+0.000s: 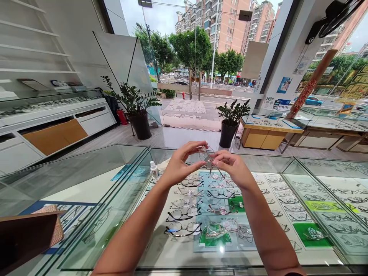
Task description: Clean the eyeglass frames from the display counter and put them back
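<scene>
Both hands are raised over a glass display case, holding a thin-framed pair of glasses between them. My left hand has its thumb and fingers curved around the left side of the frame. On the right side, my right hand pinches the frame with thumb and forefinger, and a thin temple arm slants down beside it. Beneath the glass lie rows of spectacles, among them a dark-rimmed pair at the front left. A small white bottle stands left of my left hand.
Green cards lie among the spectacles. A brown box-like object juts in at the lower left. Beyond the case stand two potted plants, a wooden cabinet and glass doors. A white display counter runs along the left.
</scene>
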Demonstrator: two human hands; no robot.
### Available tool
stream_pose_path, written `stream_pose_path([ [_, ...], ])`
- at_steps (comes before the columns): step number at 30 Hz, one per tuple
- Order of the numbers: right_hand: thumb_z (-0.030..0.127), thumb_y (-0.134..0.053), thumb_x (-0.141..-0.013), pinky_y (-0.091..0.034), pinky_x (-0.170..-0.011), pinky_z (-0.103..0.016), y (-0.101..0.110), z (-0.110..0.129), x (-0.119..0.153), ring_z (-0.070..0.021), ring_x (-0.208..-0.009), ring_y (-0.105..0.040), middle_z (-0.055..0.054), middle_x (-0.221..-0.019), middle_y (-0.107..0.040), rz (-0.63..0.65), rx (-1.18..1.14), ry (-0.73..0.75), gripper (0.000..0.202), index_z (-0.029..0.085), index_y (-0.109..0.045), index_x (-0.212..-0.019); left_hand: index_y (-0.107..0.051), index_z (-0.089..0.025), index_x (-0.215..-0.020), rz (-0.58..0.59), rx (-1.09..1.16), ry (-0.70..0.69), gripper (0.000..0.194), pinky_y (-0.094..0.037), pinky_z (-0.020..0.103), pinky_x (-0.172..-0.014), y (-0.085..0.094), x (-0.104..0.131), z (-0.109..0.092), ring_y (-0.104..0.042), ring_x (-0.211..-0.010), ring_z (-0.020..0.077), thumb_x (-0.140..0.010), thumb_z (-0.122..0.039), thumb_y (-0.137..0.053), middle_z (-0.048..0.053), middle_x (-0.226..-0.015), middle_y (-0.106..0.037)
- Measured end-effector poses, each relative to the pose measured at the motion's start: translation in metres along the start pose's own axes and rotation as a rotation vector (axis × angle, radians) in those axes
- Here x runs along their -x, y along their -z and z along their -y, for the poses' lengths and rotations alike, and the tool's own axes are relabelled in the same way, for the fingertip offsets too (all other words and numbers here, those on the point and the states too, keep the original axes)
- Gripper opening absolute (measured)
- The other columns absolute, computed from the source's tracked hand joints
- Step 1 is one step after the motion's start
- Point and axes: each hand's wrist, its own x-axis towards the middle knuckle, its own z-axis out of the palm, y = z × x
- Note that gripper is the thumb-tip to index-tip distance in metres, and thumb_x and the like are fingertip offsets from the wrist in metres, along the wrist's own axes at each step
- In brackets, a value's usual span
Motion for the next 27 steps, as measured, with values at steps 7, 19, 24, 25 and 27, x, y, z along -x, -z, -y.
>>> stream_pose_path([
  [7,0.048,-0.083,-0.085,-0.051,-0.106,-0.047,-0.005,0.001,0.000,-0.0283,-0.128,-0.067,-0.009,-0.136,-0.074,-0.004,-0.054,-0.023,0.022,0.026,-0.083,-0.083,-0.071,-0.025,-0.138,-0.024,0.139,0.078,0.055,-0.062,0.047,-0.109,0.000,-0.001,0.002,-0.069,-0.129,0.0296,-0.086,-0.028,-0.086,0.015,-0.137,-0.070],
  [19,0.047,-0.088,-0.079,-0.057,-0.092,-0.040,-0.009,0.003,-0.001,-0.0264,-0.110,-0.073,-0.009,-0.112,-0.081,-0.100,-0.112,-0.009,0.023,0.024,-0.083,-0.082,-0.070,-0.026,-0.138,-0.058,0.265,0.191,0.051,-0.051,0.049,-0.120,-0.004,-0.003,-0.001,-0.063,-0.140,0.0300,-0.089,-0.033,-0.081,0.014,-0.150,-0.067],
  [24,0.046,-0.085,-0.083,-0.056,-0.095,-0.042,-0.008,0.001,0.000,-0.0262,-0.105,-0.075,-0.009,-0.107,-0.083,-0.196,-0.024,0.045,0.022,0.023,-0.084,-0.086,-0.078,-0.023,-0.112,-0.482,-0.090,0.156,0.024,-0.057,0.033,-0.088,-0.014,0.002,-0.008,-0.071,-0.096,0.0200,-0.091,-0.035,-0.077,0.006,-0.104,-0.077],
  [25,0.045,-0.084,-0.084,-0.056,-0.097,-0.043,-0.008,0.001,0.000,-0.0265,-0.105,-0.075,-0.009,-0.108,-0.083,-0.220,0.004,0.059,0.022,0.024,-0.084,-0.086,-0.079,-0.022,-0.104,-0.521,-0.167,0.163,0.018,-0.053,0.029,-0.076,-0.017,0.004,-0.012,-0.065,-0.079,0.0164,-0.091,-0.035,-0.076,0.002,-0.085,-0.071],
  [27,0.043,-0.081,-0.087,-0.055,-0.101,-0.044,-0.010,0.000,0.000,-0.0272,-0.109,-0.075,-0.009,-0.111,-0.082,-0.253,0.054,0.095,0.020,0.024,-0.083,-0.087,-0.080,-0.022,-0.095,-0.433,-0.225,0.225,0.019,-0.040,0.027,-0.058,-0.024,0.008,-0.019,-0.046,-0.058,0.0129,-0.093,-0.039,-0.073,-0.003,-0.062,-0.053],
])
